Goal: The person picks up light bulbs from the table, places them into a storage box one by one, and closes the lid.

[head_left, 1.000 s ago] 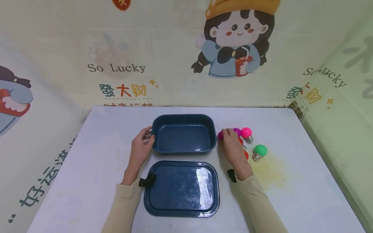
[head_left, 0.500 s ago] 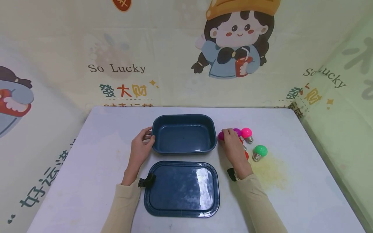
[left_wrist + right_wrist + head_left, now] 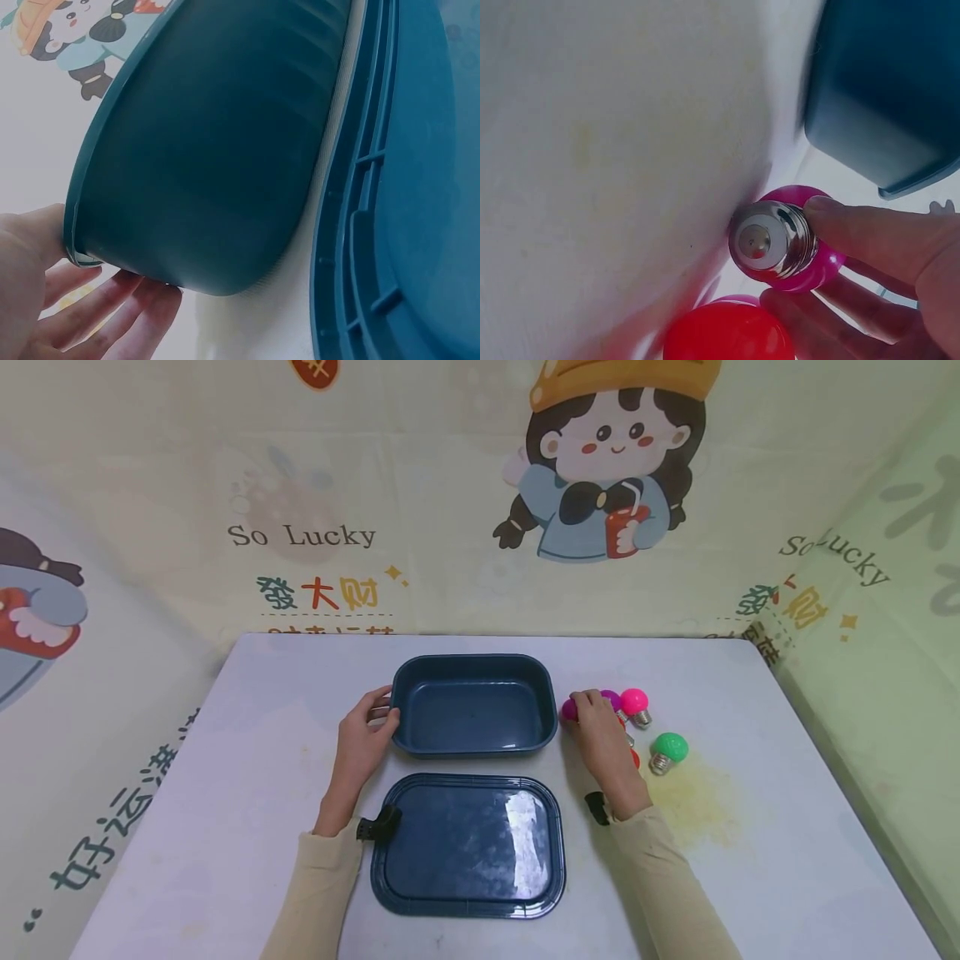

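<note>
My left hand (image 3: 363, 742) holds the left end of a dark blue plastic box (image 3: 472, 714), the thumb at its rim and the fingers against the outer end wall (image 3: 195, 165). The box stands upright, with nothing inside it. To the right of it, my right hand (image 3: 600, 743) pinches a magenta-purple light bulb (image 3: 825, 270) between thumb and fingers. That bulb's silver screw base faces the right wrist camera. Close under the right hand lies a red bulb (image 3: 727, 337), partly hidden in the head view.
Beyond the right hand lie another purple bulb (image 3: 611, 699) and a pink bulb (image 3: 634, 701). A green bulb (image 3: 671, 748) lies farther right. The flat dark blue lid (image 3: 465, 852) rests on the white table (image 3: 247, 760) in front of the box. Printed cloth hangs behind.
</note>
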Motion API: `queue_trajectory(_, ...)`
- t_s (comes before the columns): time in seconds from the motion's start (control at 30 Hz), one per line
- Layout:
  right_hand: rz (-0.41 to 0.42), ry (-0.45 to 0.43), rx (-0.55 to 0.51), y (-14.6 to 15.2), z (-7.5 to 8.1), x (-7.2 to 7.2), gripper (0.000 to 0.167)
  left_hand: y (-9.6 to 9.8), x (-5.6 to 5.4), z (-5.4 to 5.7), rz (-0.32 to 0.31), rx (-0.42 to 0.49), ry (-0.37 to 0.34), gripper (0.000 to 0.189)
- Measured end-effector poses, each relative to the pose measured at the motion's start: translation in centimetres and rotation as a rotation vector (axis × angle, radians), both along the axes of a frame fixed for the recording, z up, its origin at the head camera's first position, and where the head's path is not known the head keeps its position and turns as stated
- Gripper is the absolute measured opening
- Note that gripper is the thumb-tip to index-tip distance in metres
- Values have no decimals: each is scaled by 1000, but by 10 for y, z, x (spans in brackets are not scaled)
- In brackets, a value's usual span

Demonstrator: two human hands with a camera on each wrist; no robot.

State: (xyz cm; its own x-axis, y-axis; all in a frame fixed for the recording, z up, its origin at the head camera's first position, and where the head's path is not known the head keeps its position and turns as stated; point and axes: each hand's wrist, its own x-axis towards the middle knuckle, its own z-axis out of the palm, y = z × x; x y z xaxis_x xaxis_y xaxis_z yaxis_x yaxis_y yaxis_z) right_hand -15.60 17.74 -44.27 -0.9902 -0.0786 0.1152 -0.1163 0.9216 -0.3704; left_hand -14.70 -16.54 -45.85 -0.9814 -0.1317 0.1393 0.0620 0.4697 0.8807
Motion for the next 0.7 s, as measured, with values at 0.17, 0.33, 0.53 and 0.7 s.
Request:
queue_trajectory(0.17,3,15,-1,2,2,0,48,0,-1,-1,2,-3,1,41)
queue_trajectory(0.33,16,39,8,2,6,1,48,0,-1,-1,2,-2,0,42)
queue_trajectory(0.53,13,38,-4,1,10,1,48,0,0,0,0,11,-7,43)
queue_trajectory(0.7,21,67,-22,2,13,1,45,0,0,0,2,11,-9,43)
